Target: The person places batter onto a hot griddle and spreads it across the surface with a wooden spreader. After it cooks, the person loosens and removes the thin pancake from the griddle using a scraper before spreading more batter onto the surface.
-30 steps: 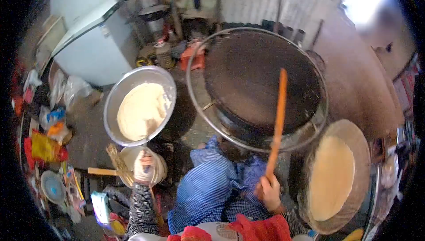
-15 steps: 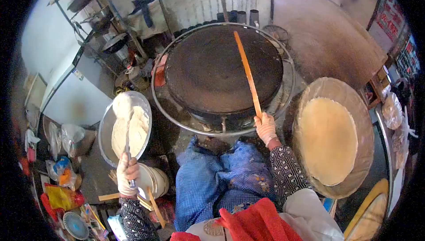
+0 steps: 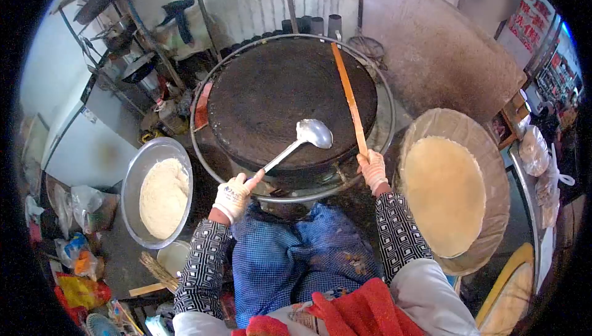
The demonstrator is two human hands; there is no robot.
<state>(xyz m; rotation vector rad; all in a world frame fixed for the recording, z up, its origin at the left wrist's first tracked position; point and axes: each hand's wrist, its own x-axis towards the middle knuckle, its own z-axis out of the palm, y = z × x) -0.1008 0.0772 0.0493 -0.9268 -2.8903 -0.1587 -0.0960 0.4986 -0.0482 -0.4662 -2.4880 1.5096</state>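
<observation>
At the round griddle's [image 3: 271, 95] seven o'clock, our gloved left hand [image 3: 233, 196] holds a metal ladle [image 3: 316, 133], its head over the griddle's five o'clock. Our gloved right hand [image 3: 372, 169], between four and five, grips a flat wooden stick [image 3: 349, 98] reaching up to one. We have a metal bowl [image 3: 130, 199] of pale batter [image 3: 163, 198] at eight and a flatbread [image 3: 445, 195] in a wide basket [image 3: 495, 197] at four.

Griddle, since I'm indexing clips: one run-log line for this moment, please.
left hand: holds ladle over griddle | right hand: holds wooden stick | metal bowl: pale batter

Red sign lettering [image 3: 533, 22], glove print [image 3: 232, 192], both illegible
</observation>
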